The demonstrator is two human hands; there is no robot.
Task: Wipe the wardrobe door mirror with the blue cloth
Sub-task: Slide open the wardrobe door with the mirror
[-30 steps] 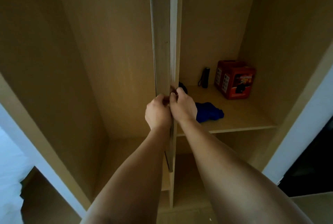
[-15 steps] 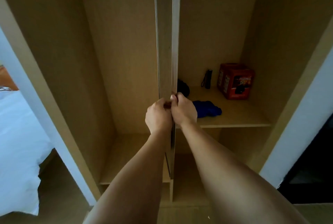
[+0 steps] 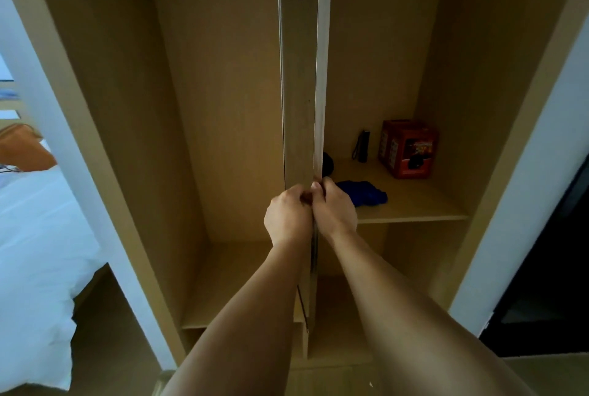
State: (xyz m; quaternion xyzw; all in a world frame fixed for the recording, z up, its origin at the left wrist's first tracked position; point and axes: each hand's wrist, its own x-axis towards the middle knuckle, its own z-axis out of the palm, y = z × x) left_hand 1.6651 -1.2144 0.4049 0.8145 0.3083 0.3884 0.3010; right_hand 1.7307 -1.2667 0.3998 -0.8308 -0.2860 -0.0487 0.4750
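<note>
Gripping the thin wooden door edges (image 3: 314, 76), curled fingers of both hands; crumpled blue cloth (image 3: 363, 193) on smooth shelf (image 3: 414, 204).

The wooden wardrobe shelf (image 3: 414, 204) in the right compartment carries a crumpled blue cloth (image 3: 363, 193) near its front edge, a red box (image 3: 408, 148) at two o'clock from the cloth, and a small black flashlight (image 3: 362, 146) standing upright at twelve o'clock.

No text, brand or number can be read here. The red box (image 3: 408, 148) on the wardrobe shelf (image 3: 411, 204) carries printed panels and a picture on its faces, but the print is too small and blurred to make out any word or figure.
</note>
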